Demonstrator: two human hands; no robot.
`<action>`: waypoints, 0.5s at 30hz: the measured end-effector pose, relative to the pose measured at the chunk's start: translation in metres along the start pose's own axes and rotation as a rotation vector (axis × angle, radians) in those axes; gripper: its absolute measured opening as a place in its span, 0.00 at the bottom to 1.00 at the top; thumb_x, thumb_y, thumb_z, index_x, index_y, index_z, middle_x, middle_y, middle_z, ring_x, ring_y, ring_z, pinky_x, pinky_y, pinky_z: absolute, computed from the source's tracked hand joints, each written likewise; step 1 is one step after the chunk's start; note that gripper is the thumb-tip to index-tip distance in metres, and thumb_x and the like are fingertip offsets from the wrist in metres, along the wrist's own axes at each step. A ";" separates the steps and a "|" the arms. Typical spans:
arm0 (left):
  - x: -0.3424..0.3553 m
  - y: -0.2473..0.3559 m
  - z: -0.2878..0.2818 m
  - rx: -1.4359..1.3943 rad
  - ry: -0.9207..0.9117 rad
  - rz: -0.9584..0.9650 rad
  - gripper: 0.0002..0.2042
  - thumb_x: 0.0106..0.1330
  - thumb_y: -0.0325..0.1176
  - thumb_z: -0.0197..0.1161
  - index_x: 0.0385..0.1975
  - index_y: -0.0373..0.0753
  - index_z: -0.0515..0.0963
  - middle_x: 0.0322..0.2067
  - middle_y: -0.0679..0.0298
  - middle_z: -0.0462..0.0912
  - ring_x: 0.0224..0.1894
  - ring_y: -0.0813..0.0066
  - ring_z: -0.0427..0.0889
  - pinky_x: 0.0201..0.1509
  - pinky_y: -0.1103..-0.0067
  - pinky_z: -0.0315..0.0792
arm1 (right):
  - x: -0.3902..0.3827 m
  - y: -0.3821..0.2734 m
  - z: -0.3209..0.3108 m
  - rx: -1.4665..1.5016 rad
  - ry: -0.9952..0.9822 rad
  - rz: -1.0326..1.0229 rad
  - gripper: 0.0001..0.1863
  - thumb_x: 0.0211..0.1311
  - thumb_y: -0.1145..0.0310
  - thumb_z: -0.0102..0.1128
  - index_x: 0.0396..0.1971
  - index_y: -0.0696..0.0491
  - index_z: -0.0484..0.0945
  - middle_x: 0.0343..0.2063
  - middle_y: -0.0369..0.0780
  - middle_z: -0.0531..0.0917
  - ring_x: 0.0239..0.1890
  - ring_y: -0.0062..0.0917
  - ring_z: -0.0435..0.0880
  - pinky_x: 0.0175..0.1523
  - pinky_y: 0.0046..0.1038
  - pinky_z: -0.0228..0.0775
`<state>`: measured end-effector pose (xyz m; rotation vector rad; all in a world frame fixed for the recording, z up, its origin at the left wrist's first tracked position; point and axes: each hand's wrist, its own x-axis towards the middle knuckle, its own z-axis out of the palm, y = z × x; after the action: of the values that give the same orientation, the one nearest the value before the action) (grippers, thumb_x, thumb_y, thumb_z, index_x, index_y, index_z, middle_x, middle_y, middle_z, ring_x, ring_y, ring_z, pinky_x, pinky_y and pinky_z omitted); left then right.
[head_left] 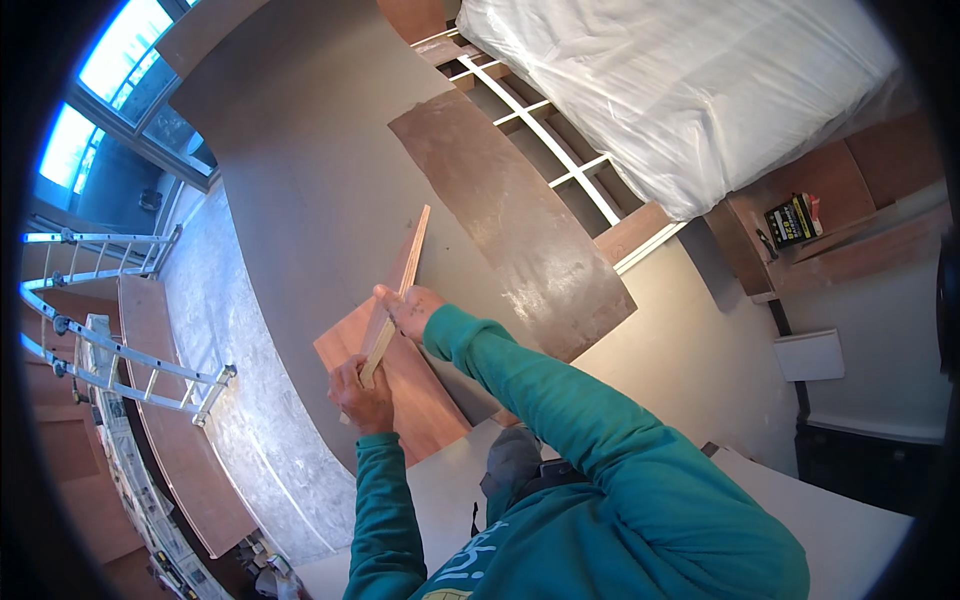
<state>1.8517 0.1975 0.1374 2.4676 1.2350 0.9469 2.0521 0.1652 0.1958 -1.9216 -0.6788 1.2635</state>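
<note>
Both my hands grip a narrow plywood piece (pixel 410 262) with a pale layered edge, held on a slant over a large grey-brown surface (pixel 280 170). My left hand (pixel 362 398) is closed around its lower end. My right hand (pixel 410 310) holds it nearer the middle. Beneath the piece lies a reddish wooden board (pixel 420 405). To the right of this, a darker brown sheet (pixel 510 230) with a shiny patch rests on the surface.
A white slatted frame (pixel 515 110) and plastic-wrapped mattress (pixel 660 80) are upper right. An aluminium ladder (pixel 120 355) stands left on a pale sheeted floor (pixel 260 470), beside windows (pixel 110 60). A small black packet (pixel 790 220) lies on wooden boards at right.
</note>
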 end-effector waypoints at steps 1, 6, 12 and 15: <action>0.001 -0.001 0.000 -0.030 0.008 -0.020 0.12 0.53 0.31 0.71 0.35 0.43 0.77 0.31 0.65 0.78 0.39 0.62 0.77 0.46 0.67 0.65 | 0.001 0.001 0.001 0.012 0.007 -0.023 0.46 0.63 0.29 0.38 0.24 0.66 0.77 0.20 0.50 0.77 0.25 0.37 0.79 0.35 0.38 0.73; 0.006 -0.005 -0.001 -0.039 0.011 -0.056 0.12 0.53 0.31 0.71 0.35 0.43 0.76 0.31 0.65 0.77 0.38 0.62 0.76 0.47 0.66 0.64 | 0.001 0.005 0.004 0.026 0.045 -0.016 0.46 0.62 0.28 0.38 0.18 0.64 0.75 0.16 0.48 0.74 0.23 0.36 0.77 0.34 0.40 0.71; 0.009 0.004 -0.007 0.082 0.012 0.005 0.11 0.53 0.32 0.71 0.33 0.44 0.76 0.32 0.65 0.77 0.40 0.61 0.75 0.50 0.65 0.62 | 0.003 0.008 0.007 0.059 0.038 -0.044 0.46 0.61 0.27 0.39 0.16 0.63 0.74 0.13 0.45 0.72 0.20 0.35 0.74 0.31 0.39 0.70; 0.009 0.011 -0.011 0.179 0.087 0.075 0.11 0.53 0.33 0.71 0.33 0.44 0.76 0.31 0.66 0.76 0.40 0.61 0.74 0.51 0.66 0.61 | 0.003 0.012 0.009 0.054 0.064 -0.062 0.46 0.61 0.27 0.39 0.15 0.63 0.74 0.12 0.44 0.71 0.19 0.34 0.73 0.30 0.39 0.69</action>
<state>1.8560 0.1970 0.1547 2.6526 1.3156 1.0134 2.0456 0.1630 0.1825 -1.8743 -0.6599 1.1651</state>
